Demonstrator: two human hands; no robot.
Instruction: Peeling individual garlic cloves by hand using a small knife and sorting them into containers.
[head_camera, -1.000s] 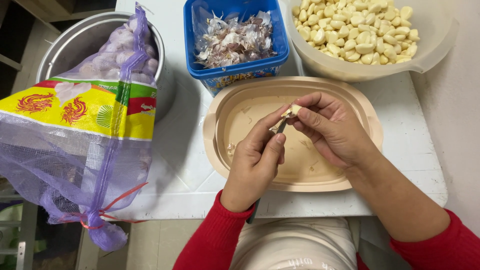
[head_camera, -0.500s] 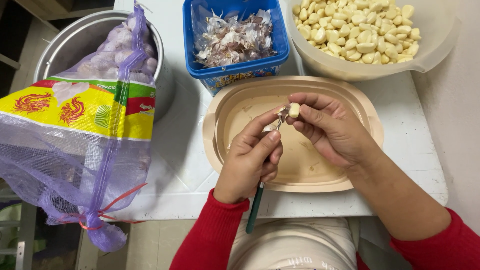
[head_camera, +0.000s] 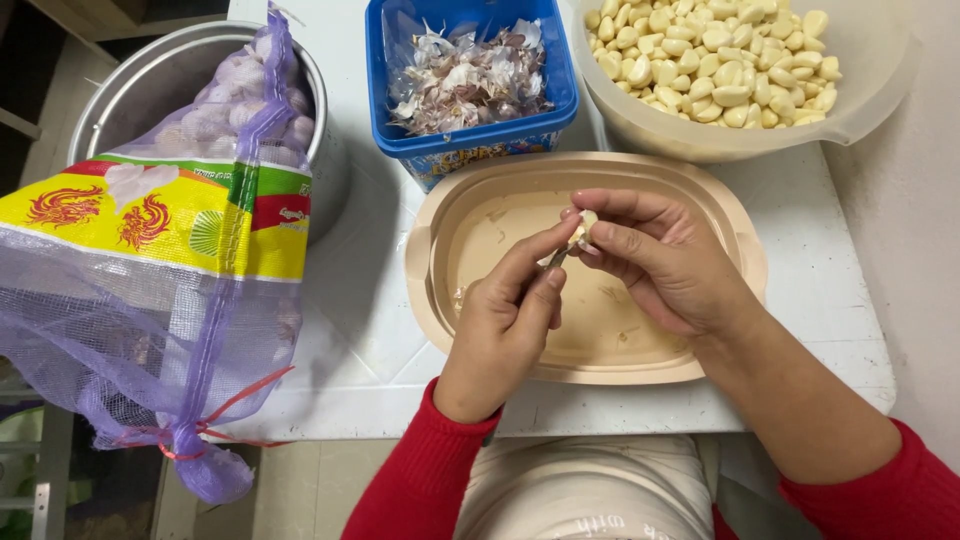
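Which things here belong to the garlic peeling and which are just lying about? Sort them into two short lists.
In the job:
- garlic clove, pinched in the right hand
- small knife, in the left hand
- beige tray beneath the hands
- blue tub of skins
- bowl of peeled cloves
- mesh sack of garlic

Lying about:
- metal pot under the sack
- white table

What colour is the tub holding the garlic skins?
Blue tub, seen clearly in the head view.

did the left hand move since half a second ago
Yes. The left hand has slid slightly right and down over the beige tray, and the green handle that stuck out below the table edge is now nearly hidden under the wrist.
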